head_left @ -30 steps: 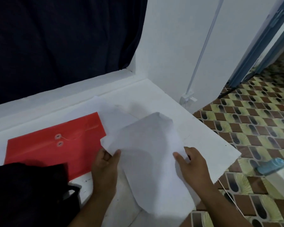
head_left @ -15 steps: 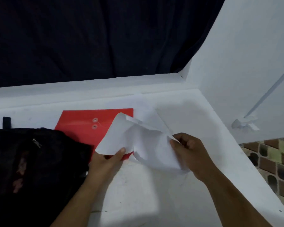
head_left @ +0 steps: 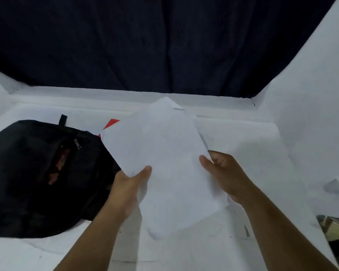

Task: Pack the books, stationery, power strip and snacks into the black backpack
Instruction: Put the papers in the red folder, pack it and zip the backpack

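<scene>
Head view: two hands [head_left: 125, 190] [head_left: 226, 174], fingers pinching perhaps one white sheet [head_left: 164, 163] beside one black backpack [head_left: 37, 173].

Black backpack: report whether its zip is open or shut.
Open. The black backpack lies flat with its zip parted, a gap showing reddish contents inside.

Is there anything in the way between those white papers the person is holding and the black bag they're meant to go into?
Nothing visible blocks the way. Both hands, left hand and right hand, hold the white papers right beside the black backpack, whose zipper already gapes open. The red folder lies behind, not between.
</scene>
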